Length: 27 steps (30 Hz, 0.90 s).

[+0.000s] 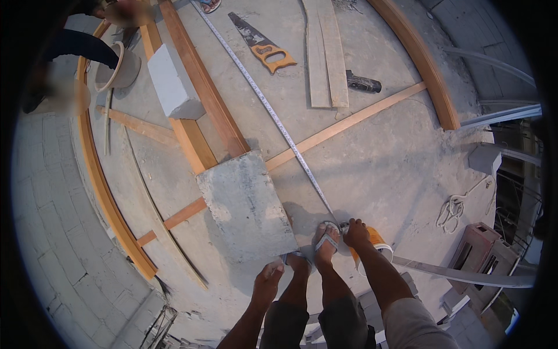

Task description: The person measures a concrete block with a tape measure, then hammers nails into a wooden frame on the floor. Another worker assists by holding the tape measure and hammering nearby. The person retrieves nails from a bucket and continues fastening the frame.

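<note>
My right hand [357, 234] is closed round the dark case of a tape measure, beside my sandalled foot. From it the long white tape blade [264, 102] runs out over the concrete floor to the far left, passing above a thin wooden strip. My left hand [268, 281] is closed, fingertips pinched together by the near corner of a large grey concrete block [247, 209]; whatever it holds, if anything, is too small to make out. A yellow and white bucket [378, 244] stands just right of my right hand, partly hidden by my forearm.
A handsaw [264, 46] lies beyond the tape, near pale boards [326, 52]. Orange-brown timber beams [200, 75] stretch away, with a white block [174, 81] on them. Another person's leg is beside a pale bucket [125, 67] at far left. Rope [452, 212] lies at right.
</note>
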{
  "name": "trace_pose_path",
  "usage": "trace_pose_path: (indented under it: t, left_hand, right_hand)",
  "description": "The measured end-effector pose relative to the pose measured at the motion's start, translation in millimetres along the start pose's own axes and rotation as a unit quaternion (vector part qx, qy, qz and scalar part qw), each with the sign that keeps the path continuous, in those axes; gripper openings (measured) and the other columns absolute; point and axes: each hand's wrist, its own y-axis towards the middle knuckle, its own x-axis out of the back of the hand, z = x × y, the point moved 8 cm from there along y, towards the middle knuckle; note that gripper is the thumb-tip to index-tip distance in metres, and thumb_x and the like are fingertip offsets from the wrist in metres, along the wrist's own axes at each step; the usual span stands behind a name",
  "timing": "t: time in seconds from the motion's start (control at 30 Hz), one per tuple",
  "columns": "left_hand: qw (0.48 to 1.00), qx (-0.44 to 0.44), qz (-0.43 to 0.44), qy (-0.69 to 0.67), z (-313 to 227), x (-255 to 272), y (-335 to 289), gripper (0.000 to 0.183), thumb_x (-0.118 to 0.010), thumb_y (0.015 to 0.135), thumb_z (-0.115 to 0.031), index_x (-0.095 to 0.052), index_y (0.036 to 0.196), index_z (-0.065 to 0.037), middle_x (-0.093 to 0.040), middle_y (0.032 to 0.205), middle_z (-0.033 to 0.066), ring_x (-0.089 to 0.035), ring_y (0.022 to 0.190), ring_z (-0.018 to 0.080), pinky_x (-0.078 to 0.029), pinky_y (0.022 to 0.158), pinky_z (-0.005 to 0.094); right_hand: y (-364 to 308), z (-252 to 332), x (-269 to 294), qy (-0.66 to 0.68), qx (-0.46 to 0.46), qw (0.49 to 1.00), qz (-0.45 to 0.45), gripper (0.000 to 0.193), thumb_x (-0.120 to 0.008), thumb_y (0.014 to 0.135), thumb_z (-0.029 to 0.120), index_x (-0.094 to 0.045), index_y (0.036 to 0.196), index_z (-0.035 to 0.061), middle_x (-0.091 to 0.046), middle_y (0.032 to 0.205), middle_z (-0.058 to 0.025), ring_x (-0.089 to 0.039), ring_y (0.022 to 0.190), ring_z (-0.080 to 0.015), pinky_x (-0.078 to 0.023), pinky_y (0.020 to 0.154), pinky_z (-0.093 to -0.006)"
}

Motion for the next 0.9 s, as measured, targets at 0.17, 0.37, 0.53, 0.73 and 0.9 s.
trace_pose_path:
  t: [0.17,0.37,0.53,0.73,0.9]
  left_hand:
    - [0.99,0.091,-0.104,0.036,72.3,84.0,0.4,0.045,-0.059,0.1,-0.032,-0.063,0.122,0.006,-0.071,0.108,0.0158,-0.066,0.104,0.0203,-0.05,0.092,0.0333]
    - [0.997,0.027,-0.063,0.038,62.6,47.9,10.9,0.045,-0.06,0.099,-0.034,-0.064,0.122,0.004,-0.071,0.111,0.0179,-0.066,0.11,0.0238,-0.049,0.096,0.0344]
    - [0.994,-0.051,0.003,-0.101,39.2,-1.9,4.8,0.05,-0.058,0.101,-0.037,-0.058,0.13,0.004,-0.07,0.115,0.012,-0.066,0.105,0.0186,-0.05,0.088,0.0305]
    - [0.999,-0.019,-0.023,-0.023,14.6,-2.0,-38.3,0.047,-0.06,0.097,-0.039,-0.064,0.123,0.0,-0.071,0.114,0.0181,-0.067,0.11,0.0283,-0.049,0.096,0.0352]
    - [0.996,-0.08,-0.031,-0.008,-35.0,3.6,-54.6,0.046,-0.061,0.098,-0.038,-0.064,0.123,0.001,-0.07,0.111,0.0172,-0.067,0.108,0.028,-0.05,0.093,0.0354]
  right_hand:
    - [37.6,8.6,-50.5,-0.039,-0.048,0.998,0.031,0.056,-0.076,0.082,0.033,-0.054,0.126,0.0052,-0.053,0.13,-0.0196,-0.055,0.122,-0.0396,-0.052,0.097,-0.0483]
    - [31.4,32.1,-19.8,-0.139,0.048,0.987,0.07,0.051,-0.074,0.08,0.04,-0.062,0.115,0.005,-0.062,0.117,-0.0187,-0.064,0.11,-0.0363,-0.053,0.095,-0.046]
    - [-6.6,43.8,-1.8,-0.065,0.053,0.995,0.054,0.051,-0.073,0.08,0.041,-0.061,0.108,-0.0003,-0.067,0.108,-0.0241,-0.067,0.105,-0.0388,-0.053,0.093,-0.0476]
    - [-90.6,68.4,41.6,-0.021,0.195,0.98,0.023,0.052,-0.07,0.079,0.035,-0.058,0.113,-0.0035,-0.07,0.096,-0.0268,-0.069,0.095,-0.045,-0.055,0.087,-0.0503]
    - [-120.3,63.3,95.3,0.008,0.067,0.997,-0.025,0.043,-0.067,0.079,0.028,-0.061,0.11,-0.0007,-0.07,0.106,-0.0249,-0.068,0.101,-0.0409,-0.054,0.089,-0.0475]
